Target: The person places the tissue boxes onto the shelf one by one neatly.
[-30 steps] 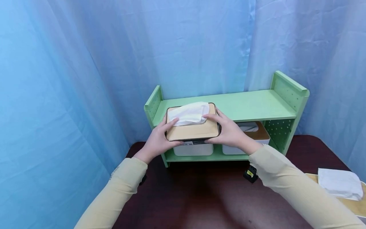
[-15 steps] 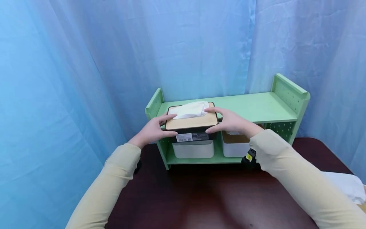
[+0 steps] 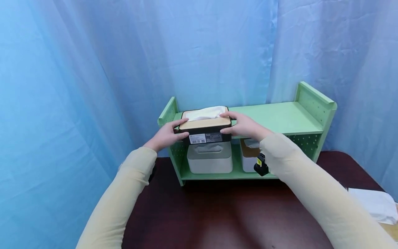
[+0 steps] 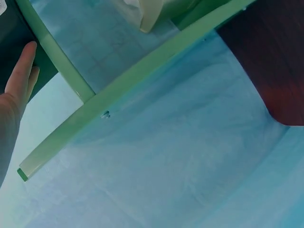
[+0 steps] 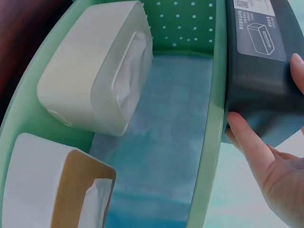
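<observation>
A black tissue box [image 3: 209, 131] with a light wood top and a white tissue poking out sits at the left end of the upper board of a green shelf [image 3: 273, 117]. My left hand [image 3: 167, 135] grips its left end, and my right hand [image 3: 245, 126] grips the right end. A printed label [image 3: 205, 138] faces me from the box's front. The right wrist view has the box [image 5: 261, 80] against the green board, my right hand [image 5: 280, 180] at its side. Only part of the left hand [image 4: 18, 90] shows in the left wrist view, beside the dark box.
On the lower board stand a white tissue box [image 3: 209, 160] with a grey-white top and another white box [image 5: 35, 175] with a brown wood top. A further tissue [image 3: 373, 205] on a wood-topped thing lies at the right table edge. Blue curtains [image 3: 217, 52] hang behind.
Both hands have carried the black tissue box forward and upward in view, onto the shelf's upper board. Its front label and the white box below have come into sight.
</observation>
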Demonstrator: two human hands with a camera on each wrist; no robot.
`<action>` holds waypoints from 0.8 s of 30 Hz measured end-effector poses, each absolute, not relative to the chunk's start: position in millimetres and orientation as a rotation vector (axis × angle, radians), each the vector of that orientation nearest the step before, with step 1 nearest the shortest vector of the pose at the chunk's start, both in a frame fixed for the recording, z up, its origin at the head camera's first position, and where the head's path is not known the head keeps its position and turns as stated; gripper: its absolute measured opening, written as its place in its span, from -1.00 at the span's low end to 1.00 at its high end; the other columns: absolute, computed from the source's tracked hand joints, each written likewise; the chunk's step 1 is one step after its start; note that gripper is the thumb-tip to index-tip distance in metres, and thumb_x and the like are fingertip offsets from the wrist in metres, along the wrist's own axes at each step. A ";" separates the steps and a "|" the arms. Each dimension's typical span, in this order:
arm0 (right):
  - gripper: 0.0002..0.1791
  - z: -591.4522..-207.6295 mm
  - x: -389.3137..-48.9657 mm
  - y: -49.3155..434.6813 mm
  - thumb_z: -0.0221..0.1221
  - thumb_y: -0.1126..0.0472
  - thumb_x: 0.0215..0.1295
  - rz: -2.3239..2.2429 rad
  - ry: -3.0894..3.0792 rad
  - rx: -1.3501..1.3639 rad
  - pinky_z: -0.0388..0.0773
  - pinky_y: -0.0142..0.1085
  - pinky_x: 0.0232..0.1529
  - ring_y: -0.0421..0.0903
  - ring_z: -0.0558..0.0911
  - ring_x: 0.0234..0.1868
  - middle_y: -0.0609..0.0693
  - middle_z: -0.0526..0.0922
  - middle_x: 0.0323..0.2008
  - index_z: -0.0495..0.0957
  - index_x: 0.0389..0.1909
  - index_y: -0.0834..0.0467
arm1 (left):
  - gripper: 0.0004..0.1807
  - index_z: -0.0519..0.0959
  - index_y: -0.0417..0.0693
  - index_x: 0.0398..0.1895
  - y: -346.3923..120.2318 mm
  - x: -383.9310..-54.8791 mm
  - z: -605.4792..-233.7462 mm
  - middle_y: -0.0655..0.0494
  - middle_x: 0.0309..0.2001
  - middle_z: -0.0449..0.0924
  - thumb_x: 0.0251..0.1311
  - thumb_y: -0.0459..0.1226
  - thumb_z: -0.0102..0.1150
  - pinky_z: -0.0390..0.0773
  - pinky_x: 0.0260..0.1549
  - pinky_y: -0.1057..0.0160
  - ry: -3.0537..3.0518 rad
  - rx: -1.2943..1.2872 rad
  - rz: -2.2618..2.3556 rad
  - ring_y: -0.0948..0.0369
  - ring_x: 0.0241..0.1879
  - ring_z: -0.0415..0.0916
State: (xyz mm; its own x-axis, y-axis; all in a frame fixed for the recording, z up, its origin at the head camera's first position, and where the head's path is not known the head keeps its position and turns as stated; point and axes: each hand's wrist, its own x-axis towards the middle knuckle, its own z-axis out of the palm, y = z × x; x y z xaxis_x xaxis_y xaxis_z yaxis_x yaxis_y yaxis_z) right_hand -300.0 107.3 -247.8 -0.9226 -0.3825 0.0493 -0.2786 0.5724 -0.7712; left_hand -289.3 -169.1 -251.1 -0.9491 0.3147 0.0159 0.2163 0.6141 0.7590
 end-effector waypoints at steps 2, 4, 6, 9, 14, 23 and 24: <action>-0.33 -246.5 -302.7 103.9 0.23 0.23 0.24 -1.256 2.704 -0.554 0.60 -0.14 -0.07 0.19 0.41 0.22 0.27 0.17 0.38 0.24 0.37 0.10 | -0.32 0.14 0.13 0.46 -167.9 -292.1 -250.7 -0.11 0.42 0.08 0.30 -0.28 0.11 0.55 0.00 0.10 2.737 0.438 1.234 -0.05 0.24 0.37; -0.34 -245.8 -305.7 101.0 0.21 0.23 0.25 -1.230 2.727 -0.538 0.61 -0.12 -0.10 0.20 0.41 0.21 0.29 0.17 0.37 0.24 0.37 0.11 | -0.32 0.15 0.12 0.46 -166.6 -294.0 -250.1 -0.12 0.43 0.07 0.29 -0.31 0.11 0.55 0.00 0.11 2.754 0.418 1.224 -0.06 0.24 0.36; -0.35 -245.4 -308.8 98.1 0.20 0.23 0.26 -1.216 2.738 -0.519 0.61 -0.11 -0.11 0.20 0.42 0.18 0.30 0.18 0.36 0.24 0.36 0.10 | -0.32 0.16 0.13 0.45 -165.3 -296.0 -249.7 -0.13 0.41 0.10 0.29 -0.33 0.11 0.56 -0.02 0.12 2.779 0.391 1.209 -0.05 0.22 0.39; -0.37 -244.6 -313.8 94.2 0.19 0.23 0.28 -1.208 2.758 -0.489 0.60 -0.09 -0.09 0.18 0.45 0.13 0.31 0.22 0.34 0.24 0.36 0.09 | -0.33 0.18 0.11 0.44 -162.4 -300.4 -248.3 -0.13 0.39 0.16 0.28 -0.33 0.12 0.57 -0.06 0.16 2.837 0.347 1.180 -0.02 0.15 0.45; -0.33 -245.8 -319.5 91.0 0.18 0.28 0.28 -1.154 2.845 -0.494 0.55 -0.09 -0.10 0.18 0.44 0.14 0.30 0.25 0.32 0.19 0.39 0.08 | -0.34 0.19 0.08 0.44 -155.9 -309.1 -246.2 -0.08 0.40 0.17 0.28 -0.31 0.13 0.52 -0.07 0.13 2.966 0.291 1.075 0.00 0.14 0.44; -0.13 -259.1 -320.0 94.3 0.12 0.37 0.30 -1.189 2.910 -0.412 0.47 -0.10 -0.12 0.17 0.51 0.11 0.31 0.51 0.11 -0.11 0.51 -0.03 | -0.33 0.14 0.04 0.46 -147.5 -316.6 -252.5 -0.06 0.42 0.17 0.30 -0.34 0.08 0.40 0.16 0.07 3.095 0.204 1.058 0.02 0.34 0.23; -0.12 -259.3 -319.8 93.7 0.12 0.37 0.30 -1.195 2.911 -0.401 0.47 -0.11 -0.14 0.17 0.52 0.08 0.31 0.52 0.09 -0.14 0.51 -0.05 | -0.33 0.13 0.04 0.46 -147.3 -316.5 -253.6 -0.06 0.42 0.16 0.31 -0.35 0.07 0.40 0.16 0.07 3.096 0.197 1.077 0.02 0.35 0.23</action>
